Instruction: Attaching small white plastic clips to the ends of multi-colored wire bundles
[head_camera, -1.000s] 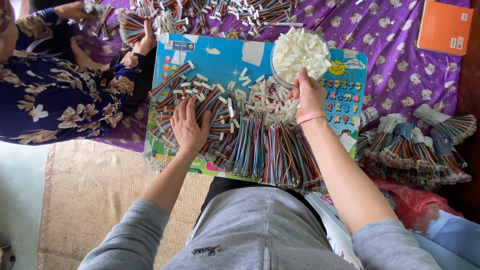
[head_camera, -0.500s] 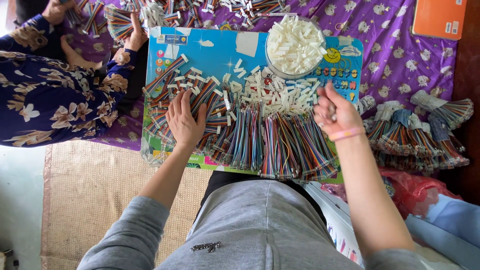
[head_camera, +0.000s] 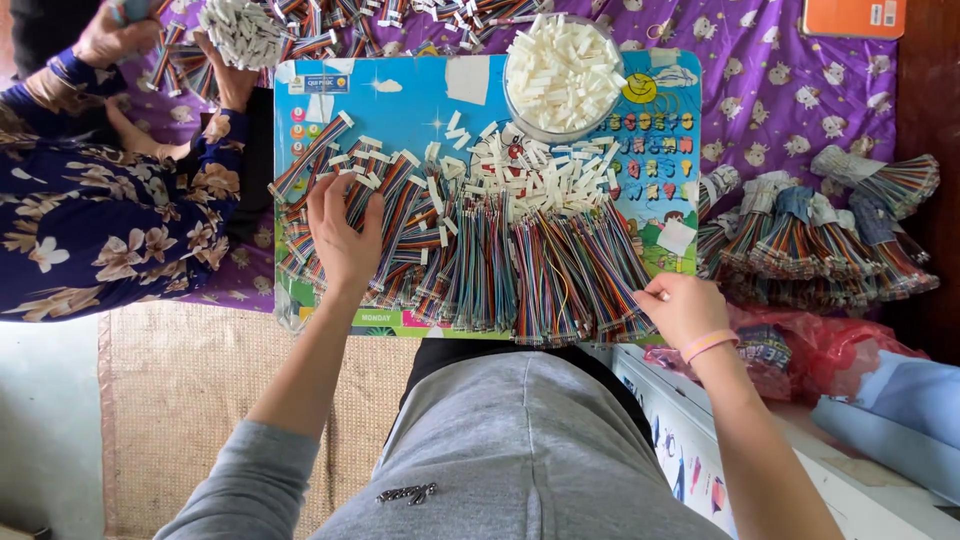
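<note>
Head view: left hand (head_camera: 343, 232) flat on wire bundles (head_camera: 480, 262).

We find little bare room on the blue board (head_camera: 420, 100): only its upper left part, between the wire pile (head_camera: 480, 250) and the far edge, lies open. The wires cover the board's near half from side to side, with our left hand (head_camera: 345, 235) resting flat on them and our right hand (head_camera: 680, 305) at their right edge. The bowl of white connectors (head_camera: 565, 70) blocks the upper right. Bundled wires (head_camera: 820, 240) crowd the purple cloth (head_camera: 770, 90) to the right, and another person's hands (head_camera: 120, 35) work beyond the left corner.
</note>
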